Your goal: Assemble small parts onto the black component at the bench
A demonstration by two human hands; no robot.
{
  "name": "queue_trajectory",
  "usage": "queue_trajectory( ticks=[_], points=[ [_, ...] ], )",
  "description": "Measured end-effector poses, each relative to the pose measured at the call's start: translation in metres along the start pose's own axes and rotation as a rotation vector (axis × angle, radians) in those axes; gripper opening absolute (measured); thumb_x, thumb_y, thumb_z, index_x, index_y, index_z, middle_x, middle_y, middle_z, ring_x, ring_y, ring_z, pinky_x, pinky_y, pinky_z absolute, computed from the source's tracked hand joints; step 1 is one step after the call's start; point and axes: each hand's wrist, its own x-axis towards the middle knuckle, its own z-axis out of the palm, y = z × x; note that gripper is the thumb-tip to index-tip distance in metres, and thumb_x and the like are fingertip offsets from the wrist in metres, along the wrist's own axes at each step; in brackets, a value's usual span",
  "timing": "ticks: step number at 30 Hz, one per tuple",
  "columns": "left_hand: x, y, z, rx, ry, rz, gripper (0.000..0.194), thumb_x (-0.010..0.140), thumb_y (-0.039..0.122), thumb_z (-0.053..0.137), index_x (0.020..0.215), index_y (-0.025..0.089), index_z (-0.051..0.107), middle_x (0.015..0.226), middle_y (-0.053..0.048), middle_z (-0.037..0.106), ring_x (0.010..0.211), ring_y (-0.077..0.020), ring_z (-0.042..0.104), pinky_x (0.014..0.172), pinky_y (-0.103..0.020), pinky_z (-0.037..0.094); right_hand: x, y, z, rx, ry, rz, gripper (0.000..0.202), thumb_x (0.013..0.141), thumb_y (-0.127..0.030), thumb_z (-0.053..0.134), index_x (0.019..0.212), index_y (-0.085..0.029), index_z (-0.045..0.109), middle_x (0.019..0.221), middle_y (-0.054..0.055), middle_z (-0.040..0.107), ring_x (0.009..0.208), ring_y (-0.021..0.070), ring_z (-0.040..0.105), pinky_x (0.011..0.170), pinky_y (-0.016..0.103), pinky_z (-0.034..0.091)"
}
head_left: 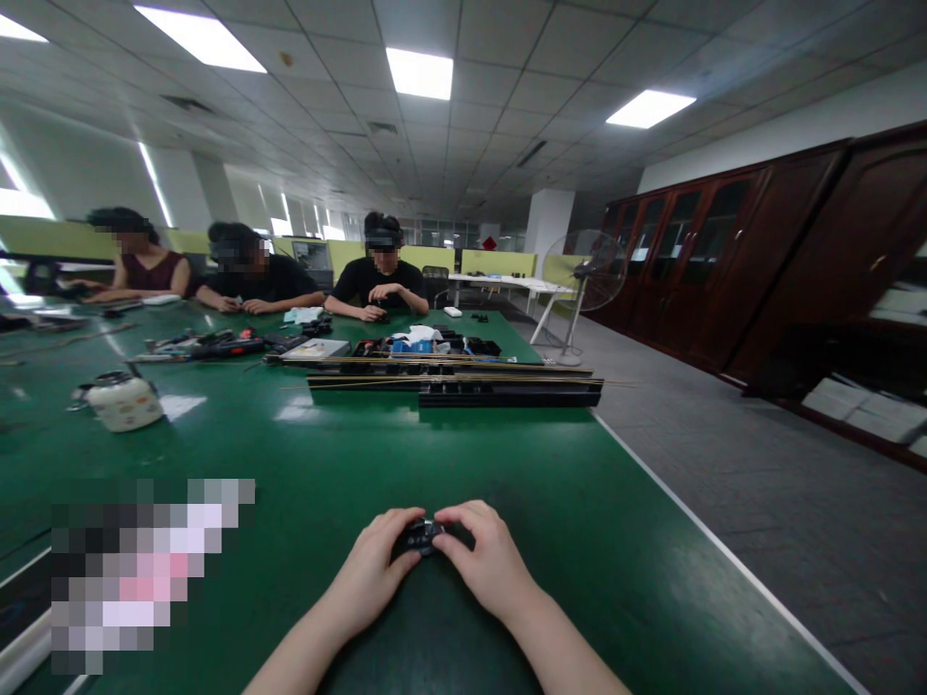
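Note:
A small black part with several round details (420, 537) sits between my two hands, low over the green table; its exact kind is too small to make out. My left hand (377, 560) grips its left end between thumb and fingers. On the opposite end, the thumb and fingertips of my right hand (485, 550) pinch it near a small light-coloured spot. My fingers cover both ends of the part.
Long black rails (507, 392) with thin rods lie across the green table (348, 454). Beyond them are boxes and tools. A white patterned pot (125, 402) stands at left. Several people sit along the far side. A fan (583, 270) stands past the table's right edge.

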Motion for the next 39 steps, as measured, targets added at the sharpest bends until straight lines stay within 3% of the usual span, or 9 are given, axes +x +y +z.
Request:
queue_trajectory(
  ticks=[5, 12, 18, 32, 39],
  points=[
    [0.000, -0.002, 0.001, 0.011, -0.010, 0.007, 0.035, 0.073, 0.018, 0.054, 0.108, 0.022, 0.055, 0.106, -0.006, 0.062, 0.101, -0.0214, 0.054, 0.091, -0.038, 0.041, 0.000, 0.006, 0.011, -0.107, -0.046, -0.076, 0.014, 0.077, -0.023, 0.062, 0.090, -0.026, 0.065, 0.087, -0.001, 0.066, 0.089, 0.0157, 0.054, 0.084, 0.031, 0.037],
    [0.001, -0.001, 0.001, 0.006, -0.016, -0.009, 0.035, 0.071, 0.016, 0.053, 0.106, 0.023, 0.055, 0.104, -0.005, 0.062, 0.100, -0.0221, 0.054, 0.091, -0.040, 0.040, -0.001, 0.008, 0.016, -0.265, -0.087, -0.036, 0.018, 0.073, -0.025, 0.066, 0.090, -0.029, 0.066, 0.090, 0.000, 0.061, 0.091, 0.0173, 0.051, 0.081, 0.031, 0.038],
    [-0.001, -0.002, 0.002, 0.012, -0.004, -0.004, 0.036, 0.071, 0.017, 0.053, 0.107, 0.023, 0.055, 0.103, -0.005, 0.063, 0.098, -0.0217, 0.055, 0.089, -0.038, 0.042, -0.002, 0.007, 0.012, -0.257, -0.081, -0.064, 0.020, 0.072, -0.021, 0.066, 0.089, -0.031, 0.066, 0.109, -0.001, 0.059, 0.107, 0.0199, 0.046, 0.093, 0.037, 0.032],
    [0.001, 0.000, 0.002, 0.036, 0.002, 0.006, 0.034, 0.073, 0.022, 0.054, 0.107, 0.023, 0.056, 0.103, -0.005, 0.064, 0.098, -0.0222, 0.056, 0.088, -0.038, 0.043, -0.001, 0.013, 0.012, -0.158, -0.106, 0.010, 0.024, 0.066, -0.021, 0.071, 0.087, -0.032, 0.066, 0.096, -0.004, 0.066, 0.098, 0.0173, 0.054, 0.090, 0.035, 0.033],
    [0.001, -0.003, 0.003, 0.040, 0.017, 0.004, 0.035, 0.074, 0.019, 0.052, 0.109, 0.022, 0.056, 0.112, -0.008, 0.060, 0.105, -0.0230, 0.053, 0.094, -0.041, 0.041, 0.002, 0.015, 0.002, -0.001, -0.099, 0.078, 0.037, 0.064, -0.014, 0.065, 0.098, -0.027, 0.063, 0.098, -0.002, 0.066, 0.095, 0.0178, 0.057, 0.089, 0.033, 0.038]
  ],
)
